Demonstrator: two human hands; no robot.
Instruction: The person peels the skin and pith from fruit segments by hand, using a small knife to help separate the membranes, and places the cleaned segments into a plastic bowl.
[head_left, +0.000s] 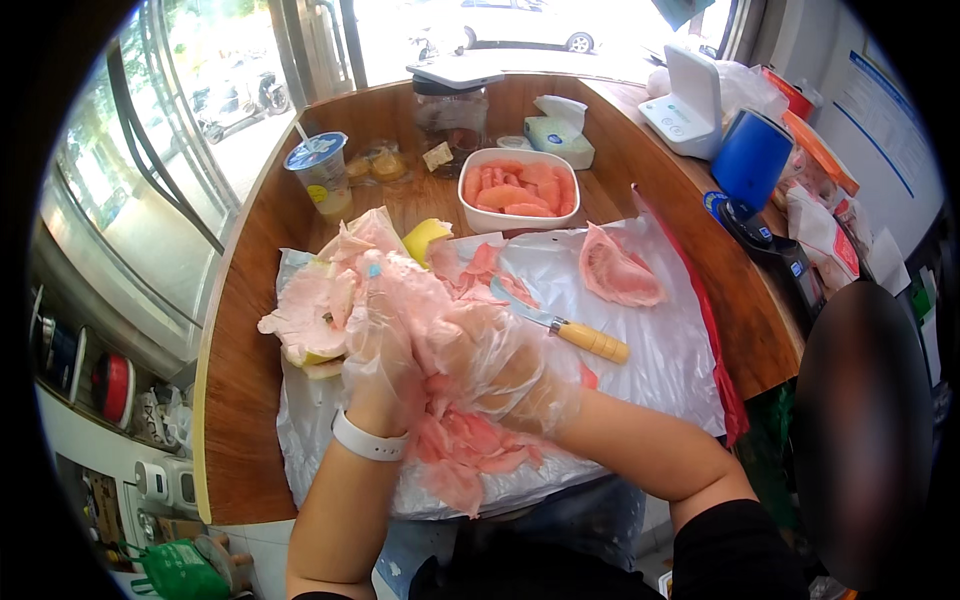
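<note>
Both my hands wear clear plastic gloves. My left hand (382, 345) and my right hand (487, 352) are closed on a pink pomelo piece (412, 300) with pale pith, held between them. Pomelo rind (304, 319) with pink pith lies beside my left hand. A knife (589, 339) with a wooden handle rests on the plastic sheet, right of my right hand. Peeled membranes (472, 442) are heaped under my wrists. Farther right lies a pomelo segment (619, 270) in its membrane. Beyond my hands, a white bowl (517, 223) holds peeled red pulp.
A lidded cup with a straw (319, 169), a clear jar (450, 120) and a tissue pack (559, 142) stand at the back of the wooden table (247, 390). A blue cup (752, 161) and a white device (679, 112) are on the right. A blurred shape fills the right edge.
</note>
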